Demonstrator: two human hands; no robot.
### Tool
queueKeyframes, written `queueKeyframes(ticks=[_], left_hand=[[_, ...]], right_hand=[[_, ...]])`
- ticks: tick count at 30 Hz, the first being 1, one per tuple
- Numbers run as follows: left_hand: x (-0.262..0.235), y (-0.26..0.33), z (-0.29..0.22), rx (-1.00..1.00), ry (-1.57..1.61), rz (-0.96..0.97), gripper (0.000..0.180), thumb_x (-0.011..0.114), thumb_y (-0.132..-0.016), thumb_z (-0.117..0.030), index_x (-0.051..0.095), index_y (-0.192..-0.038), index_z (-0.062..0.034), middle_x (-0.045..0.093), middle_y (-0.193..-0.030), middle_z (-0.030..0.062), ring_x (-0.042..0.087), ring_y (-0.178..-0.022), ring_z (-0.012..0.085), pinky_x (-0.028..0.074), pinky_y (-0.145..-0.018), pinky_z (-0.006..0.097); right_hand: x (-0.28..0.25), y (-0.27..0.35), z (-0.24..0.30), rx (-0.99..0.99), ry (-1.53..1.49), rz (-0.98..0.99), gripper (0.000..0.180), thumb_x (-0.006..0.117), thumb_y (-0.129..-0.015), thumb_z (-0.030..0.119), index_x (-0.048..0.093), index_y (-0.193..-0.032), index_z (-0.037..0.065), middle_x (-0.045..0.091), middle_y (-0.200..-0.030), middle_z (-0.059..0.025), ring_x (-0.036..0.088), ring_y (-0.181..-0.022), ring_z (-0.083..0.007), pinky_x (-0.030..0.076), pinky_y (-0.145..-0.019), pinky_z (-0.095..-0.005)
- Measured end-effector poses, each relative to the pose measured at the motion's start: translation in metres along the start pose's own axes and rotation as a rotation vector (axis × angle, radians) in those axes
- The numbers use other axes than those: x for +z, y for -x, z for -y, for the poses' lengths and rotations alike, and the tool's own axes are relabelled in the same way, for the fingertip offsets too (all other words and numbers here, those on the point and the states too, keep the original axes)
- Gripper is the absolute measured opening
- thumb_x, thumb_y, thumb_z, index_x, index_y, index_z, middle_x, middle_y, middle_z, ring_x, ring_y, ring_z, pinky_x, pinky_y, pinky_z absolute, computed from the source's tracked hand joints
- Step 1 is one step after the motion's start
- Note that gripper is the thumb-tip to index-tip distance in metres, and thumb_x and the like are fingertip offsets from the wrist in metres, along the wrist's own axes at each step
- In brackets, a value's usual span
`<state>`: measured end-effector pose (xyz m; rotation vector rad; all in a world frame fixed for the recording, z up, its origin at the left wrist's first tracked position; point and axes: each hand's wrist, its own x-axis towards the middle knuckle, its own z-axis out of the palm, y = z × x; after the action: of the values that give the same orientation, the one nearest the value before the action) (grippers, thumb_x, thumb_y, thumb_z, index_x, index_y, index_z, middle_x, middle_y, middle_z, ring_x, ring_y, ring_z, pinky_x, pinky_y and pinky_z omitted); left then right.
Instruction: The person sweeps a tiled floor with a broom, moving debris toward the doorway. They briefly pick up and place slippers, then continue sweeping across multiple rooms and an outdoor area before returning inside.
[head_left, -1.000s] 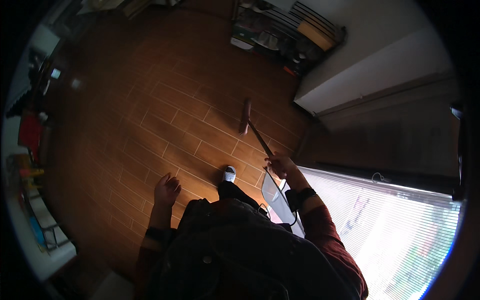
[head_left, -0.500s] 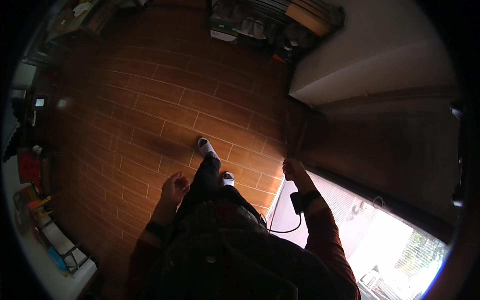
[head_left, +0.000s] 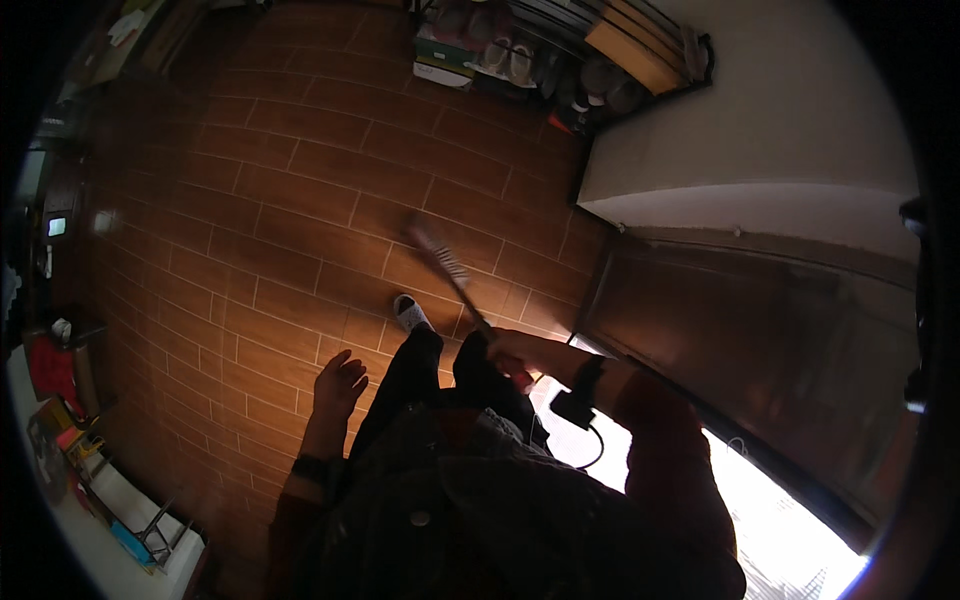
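Note:
My right hand (head_left: 512, 350) is closed around the dark handle of a long-handled brush (head_left: 449, 263). A red handle end shows just below the fist. The brush slants up and left over the floor, with pale bristles along one side and its far tip smeared by motion. My left hand (head_left: 341, 385) hangs beside my left leg with its fingers apart, holding nothing. A dark strap and a small black box (head_left: 573, 408) with a cable sit on my right wrist.
Brown tiles cover the floor (head_left: 290, 240). A shoe rack (head_left: 640, 55) with several shoes stands at the far right. An open doorway (head_left: 760, 510) lets in bright light beside a dark door panel (head_left: 740, 330). Cluttered shelves line the left. My slippered foot (head_left: 411, 312) is ahead.
My right hand has swung inward to the left, bringing the brush plainly into view over the floor. The left hand's fingers have spread slightly. My view has shifted, and one foot is now hidden.

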<state>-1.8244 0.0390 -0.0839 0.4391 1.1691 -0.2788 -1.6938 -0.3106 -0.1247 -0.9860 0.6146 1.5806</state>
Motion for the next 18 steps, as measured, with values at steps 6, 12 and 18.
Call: queueKeyframes(ticks=[6, 12, 18], left_hand=[[0.028, 0.001, 0.002, 0.033, 0.028, -0.074, 0.022, 0.053, -0.085, -0.023, 0.055, -0.102, -0.01, 0.059, -0.081, 0.0062, 0.056, -0.08, 0.0211, 0.045, -0.071, 0.036], [0.064, 0.007, 0.025, 0.145, 0.195, -0.2, 0.022, 0.055, -0.082, -0.023, 0.056, -0.1, -0.0102, 0.059, -0.076, 0.0052, 0.055, -0.077, 0.0209, 0.043, -0.073, 0.036], [0.128, -0.006, 0.062, 0.11, 0.332, -0.206, 0.022, 0.056, -0.081, -0.024, 0.055, -0.099, -0.0119, 0.059, -0.078, 0.0058, 0.055, -0.076, 0.022, 0.044, -0.071, 0.037]], right_hand=[[0.055, -0.096, 0.055, 0.239, 0.239, 0.069, 0.027, 0.057, -0.073, 0.021, 0.042, -0.052, 0.012, 0.038, -0.044, -0.0015, 0.03, -0.033, -0.0157, 0.024, -0.033, -0.0322], [0.06, -0.091, 0.164, 0.207, 0.367, 0.281, 0.025, 0.06, -0.07, 0.023, 0.047, -0.053, 0.012, 0.038, -0.042, 0.0001, 0.031, -0.033, -0.012, 0.022, -0.032, -0.0289], [-0.038, 0.021, 0.232, 0.015, 0.277, 0.13, 0.019, 0.057, -0.075, 0.021, 0.052, -0.064, 0.007, 0.047, -0.052, -0.0014, 0.039, -0.039, -0.0098, 0.029, -0.036, -0.0244]])
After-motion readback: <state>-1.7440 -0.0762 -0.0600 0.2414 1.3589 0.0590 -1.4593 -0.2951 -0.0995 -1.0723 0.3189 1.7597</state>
